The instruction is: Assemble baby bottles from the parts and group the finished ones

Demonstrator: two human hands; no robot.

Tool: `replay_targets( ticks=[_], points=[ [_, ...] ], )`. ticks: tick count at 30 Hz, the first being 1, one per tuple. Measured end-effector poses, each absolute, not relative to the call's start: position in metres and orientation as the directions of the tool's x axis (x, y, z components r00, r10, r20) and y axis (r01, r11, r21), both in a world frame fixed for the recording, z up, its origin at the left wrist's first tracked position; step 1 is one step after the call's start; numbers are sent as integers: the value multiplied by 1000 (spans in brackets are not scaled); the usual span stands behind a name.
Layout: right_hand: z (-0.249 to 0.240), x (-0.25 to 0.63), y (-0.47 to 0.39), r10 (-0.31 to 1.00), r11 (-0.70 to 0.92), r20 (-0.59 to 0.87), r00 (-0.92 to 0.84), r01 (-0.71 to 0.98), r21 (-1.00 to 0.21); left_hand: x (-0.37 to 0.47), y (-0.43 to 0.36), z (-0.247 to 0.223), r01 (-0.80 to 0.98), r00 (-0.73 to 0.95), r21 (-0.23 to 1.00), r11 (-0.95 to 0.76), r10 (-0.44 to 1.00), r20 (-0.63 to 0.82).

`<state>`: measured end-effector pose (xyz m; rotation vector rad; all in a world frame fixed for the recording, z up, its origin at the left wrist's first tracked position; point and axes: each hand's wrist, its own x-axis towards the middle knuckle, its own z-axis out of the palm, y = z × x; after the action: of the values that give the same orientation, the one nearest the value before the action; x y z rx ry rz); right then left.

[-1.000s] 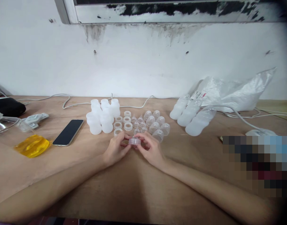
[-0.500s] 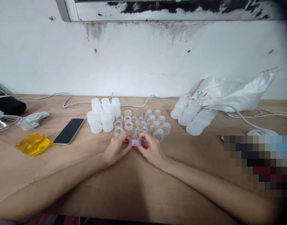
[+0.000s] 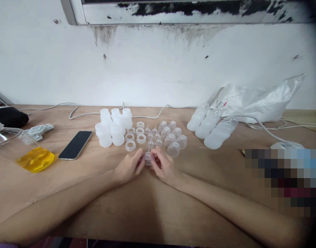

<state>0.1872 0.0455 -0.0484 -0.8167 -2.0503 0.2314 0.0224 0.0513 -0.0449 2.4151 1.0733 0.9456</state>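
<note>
Between my hands, low over the wooden table, is a clear bottle ring (image 3: 148,159) with a nipple's tip rising from its middle. My left hand (image 3: 130,165) pinches the ring's left side, and my right hand (image 3: 166,165) pinches its right side. The fingers cover much of it. Just beyond lie several clear silicone nipples (image 3: 150,137) in rows. Left of these are several loose translucent rings (image 3: 130,146), and to their right stand several clear dome caps (image 3: 173,149).
Several open white bottles (image 3: 105,136) stand left of the rings. Capped bottles (image 3: 216,135) are at right, before a plastic bag (image 3: 261,100). A phone (image 3: 75,145), a clear container with yellow liquid (image 3: 36,159), a black pouch (image 3: 11,116) and white cables (image 3: 95,113) lie around.
The ring with its nipple has moved slightly down toward me. Both hands have closed further around it, with the fingers now hiding more of its sides.
</note>
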Motion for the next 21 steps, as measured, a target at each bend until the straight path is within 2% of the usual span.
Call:
replay_targets(
  ticks=[3, 7, 9, 11, 13, 16, 21],
  points=[
    [-48, 187, 45, 637, 758, 670, -381, 469, -454, 22, 52, -45, 534, 481, 548, -644, 765, 429],
    [-51, 190, 48, 781, 623, 541, -311, 441, -646, 22, 52, -44, 543, 452, 585, -602, 797, 401],
    [-53, 190, 50, 848, 524, 439, -298, 346, -778, 22, 53, -44, 540, 430, 608, -582, 812, 395],
    [-54, 189, 53, 880, 406, 329, -342, 182, -896, 22, 55, -46, 528, 381, 641, -558, 830, 408],
    [-55, 188, 56, 885, 272, 247, -393, 6, -962, 21, 57, -47, 509, 332, 672, -538, 843, 423],
    [-53, 185, 59, 906, 114, 161, -392, -142, -983, 21, 61, -48, 491, 318, 685, -539, 842, 435],
    [-49, 184, 60, 924, -17, 48, -379, -166, -986, 18, 63, -48, 513, 341, 638, -574, 818, 463]
  ],
)
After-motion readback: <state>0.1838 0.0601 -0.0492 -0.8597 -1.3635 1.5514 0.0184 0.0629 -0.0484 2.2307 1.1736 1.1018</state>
